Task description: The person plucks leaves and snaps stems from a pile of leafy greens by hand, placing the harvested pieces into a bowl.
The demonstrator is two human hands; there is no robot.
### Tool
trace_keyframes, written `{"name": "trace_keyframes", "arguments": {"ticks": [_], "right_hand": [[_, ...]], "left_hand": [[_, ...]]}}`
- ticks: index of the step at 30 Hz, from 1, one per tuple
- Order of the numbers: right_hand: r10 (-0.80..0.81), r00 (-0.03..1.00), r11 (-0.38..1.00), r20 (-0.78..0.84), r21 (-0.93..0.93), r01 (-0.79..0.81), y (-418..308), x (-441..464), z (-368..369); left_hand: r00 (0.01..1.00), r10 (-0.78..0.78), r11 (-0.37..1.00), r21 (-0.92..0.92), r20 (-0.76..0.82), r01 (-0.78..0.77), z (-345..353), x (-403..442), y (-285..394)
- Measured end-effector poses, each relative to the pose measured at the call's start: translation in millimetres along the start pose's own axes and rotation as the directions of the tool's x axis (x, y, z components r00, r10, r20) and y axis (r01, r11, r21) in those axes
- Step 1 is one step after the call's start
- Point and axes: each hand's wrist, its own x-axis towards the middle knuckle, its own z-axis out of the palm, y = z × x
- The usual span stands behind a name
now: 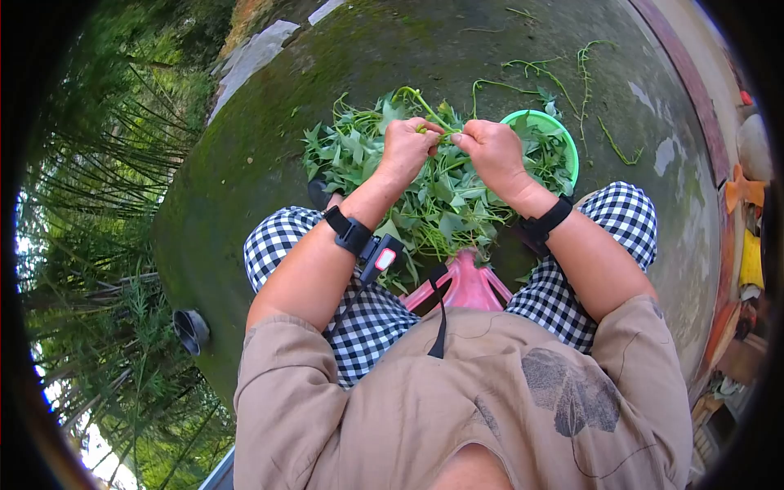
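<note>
The mossy ground [269,155] spreads under everything, with green plants [122,269] along its left edge. On it, just ahead of the person's checked trousers [376,335], lies a broad heap of leafy stems [433,204]. The green basin [575,151] sits at the heap's right side, leaves inside it. A pink item [464,282] shows between the knees. The left hand [404,151] and right hand [494,155] meet above the heap, nearly touching. The left fingers grasp a green stem [426,104], pinched; the right fingers are closed at its lower part, thumb against it. Thin loose vines [584,77] lie beyond the basin.
</note>
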Motion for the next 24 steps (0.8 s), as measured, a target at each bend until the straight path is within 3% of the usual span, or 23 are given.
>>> {"name": "trace_keyframes", "arguments": {"ticks": [2, 5, 8, 12, 15, 19, 21, 24], "right_hand": [[0.043, 0.999, 0.998, 0.024, -0.041, -0.042, -2, 3, -5], [0.054, 0.998, 0.998, 0.04, -0.027, -0.053, 0, 0, -7], [0.046, 0.998, 0.998, 0.039, 0.032, -0.048, 1, -1, -6], [0.1, 0.99, 0.984, 0.104, 0.139, -0.114, 0, 0, -11], [0.094, 0.992, 0.977, 0.089, 0.181, -0.109, -3, -3, -9], [0.114, 0.99, 0.967, 0.084, 0.218, -0.13, -7, -4, -4], [0.112, 0.99, 0.963, 0.083, 0.235, -0.129, -8, -6, -2], [0.176, 0.978, 0.944, 0.113, 0.261, -0.201, -4, -2, -1]], "left_hand": [[0.996, -0.082, 0.991, -0.099, 0.025, 0.084, 5, -5, 11], [0.998, 0.019, 0.999, -0.037, 0.054, -0.017, 5, 0, 0], [0.97, 0.23, 0.919, 0.312, 0.074, -0.242, 8, -2, -8], [0.893, 0.435, 0.746, 0.51, 0.113, -0.428, 11, -5, -8], [0.92, 0.391, 0.841, 0.406, -0.001, -0.357, 10, -6, -4], [0.977, 0.169, 0.985, 0.056, -0.127, -0.163, 10, -2, -8], [0.992, 0.009, 0.986, -0.165, -0.129, -0.03, 9, -3, -2], [0.988, -0.085, 0.95, -0.309, -0.131, 0.041, 11, -10, 9]]}}
